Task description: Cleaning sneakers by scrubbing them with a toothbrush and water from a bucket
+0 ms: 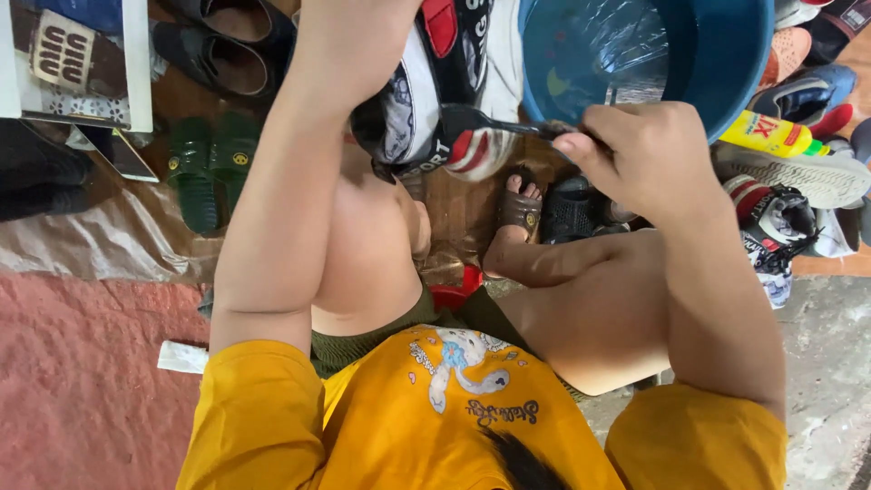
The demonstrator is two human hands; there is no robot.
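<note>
My left hand (pixel 349 41) reaches up to the top edge and holds a white, black and red sneaker (pixel 426 118) in the air above my knees; its fingers are hidden behind the shoe. My right hand (pixel 640 154) is closed on the thin dark handle of a brush (pixel 499 124), whose head lies against the sneaker's side. Just beyond my right hand stands a blue plastic basin (pixel 726 54) holding water.
A yellow bottle (pixel 771 134) lies right of the basin among several sneakers (pixel 798 177). A pair of green sandals (pixel 204 163) sits at the left on a plastic sheet (pixel 109 240). Dark shoes (pixel 227 54) lie at the top left. My foot wears a brown sandal (pixel 519 210).
</note>
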